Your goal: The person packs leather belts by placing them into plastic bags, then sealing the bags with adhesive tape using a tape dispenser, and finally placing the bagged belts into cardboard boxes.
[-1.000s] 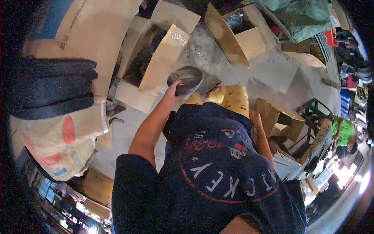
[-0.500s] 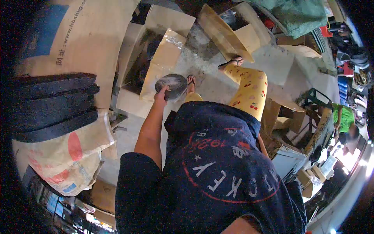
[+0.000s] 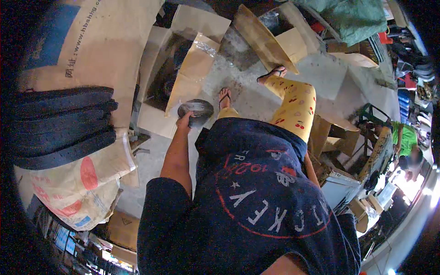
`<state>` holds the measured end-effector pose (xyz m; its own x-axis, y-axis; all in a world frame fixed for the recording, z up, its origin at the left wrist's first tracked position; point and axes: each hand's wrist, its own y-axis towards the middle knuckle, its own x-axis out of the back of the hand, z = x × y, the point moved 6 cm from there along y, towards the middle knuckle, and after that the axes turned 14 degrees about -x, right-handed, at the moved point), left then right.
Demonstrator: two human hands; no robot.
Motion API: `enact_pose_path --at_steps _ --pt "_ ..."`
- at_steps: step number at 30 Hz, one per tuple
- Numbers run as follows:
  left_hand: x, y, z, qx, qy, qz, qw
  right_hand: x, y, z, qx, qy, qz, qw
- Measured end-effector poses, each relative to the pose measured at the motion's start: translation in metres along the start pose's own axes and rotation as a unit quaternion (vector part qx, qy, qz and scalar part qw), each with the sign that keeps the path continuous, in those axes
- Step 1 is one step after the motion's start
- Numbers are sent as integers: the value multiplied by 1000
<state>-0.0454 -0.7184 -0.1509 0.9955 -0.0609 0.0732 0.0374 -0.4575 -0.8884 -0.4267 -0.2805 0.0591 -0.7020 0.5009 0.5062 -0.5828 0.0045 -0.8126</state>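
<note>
Below the dark printed T-shirt (image 3: 270,183), the right hand is hidden, its grip impossible to tell. The left hand (image 3: 184,121) is closed on the near rim of a round, shallow bowl (image 3: 197,112), dark grey with pale streaks, held beside the left foot (image 3: 224,98). Compared with the previous frame, the bowl sits slightly closer to the body. Beyond stands an open carton (image 3: 195,66).

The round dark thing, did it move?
Yes, the round dark thing moved left and down in the picture, judged against the open box.
</note>
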Motion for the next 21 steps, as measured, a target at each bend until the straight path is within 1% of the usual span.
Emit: enact_pose_path --at_steps 1,3,4,5,7,9,10,12,14,16,17,18,19,20,21 --pt "-1 -5 -10 0 0 1 1000 1 1 -2 0 -2 1 1000" --pt "-8 -14 -26 7 50 35 998 0 6 -8 -1 -5 3 1000" --pt "-5 2 -14 3 50 40 998 -1 9 -9 1 -6 4 1000" --pt "1 31 3 -55 49 50 996 -1 13 -11 4 -4 6 1000" --pt "-16 25 -15 -122 53 72 988 -2 25 -19 18 6 13 1000" --pt "-41 4 -32 -39 -63 108 991 -5 42 -26 39 5 26 999" --pt "-46 16 -30 -46 -56 117 990 -9 18 8 1 -125 -25 992" --pt "-56 49 -16 16 9 183 983 -27 13 30 19 -216 -20 976" --pt "-81 24 -36 13 14 188 982 -36 7 48 30 -286 -44 957" --pt "-119 -11 -63 10 19 192 981 -51 32 20 36 -204 -15 978" --pt "-141 -32 -79 16 23 205 978 -64 68 -19 56 -200 -1 978" --pt "-160 -51 -89 24 28 217 976 -68 69 -21 55 -185 -3 981" --pt "-185 -64 -94 25 8 252 967 -67 64 -14 47 -129 -19 990" --pt "-206 -69 -99 19 21 256 966 -66 59 -6 38 -72 -34 996" --pt "-230 -73 -100 53 20 298 953 -62 42 20 54 -61 -40 996"
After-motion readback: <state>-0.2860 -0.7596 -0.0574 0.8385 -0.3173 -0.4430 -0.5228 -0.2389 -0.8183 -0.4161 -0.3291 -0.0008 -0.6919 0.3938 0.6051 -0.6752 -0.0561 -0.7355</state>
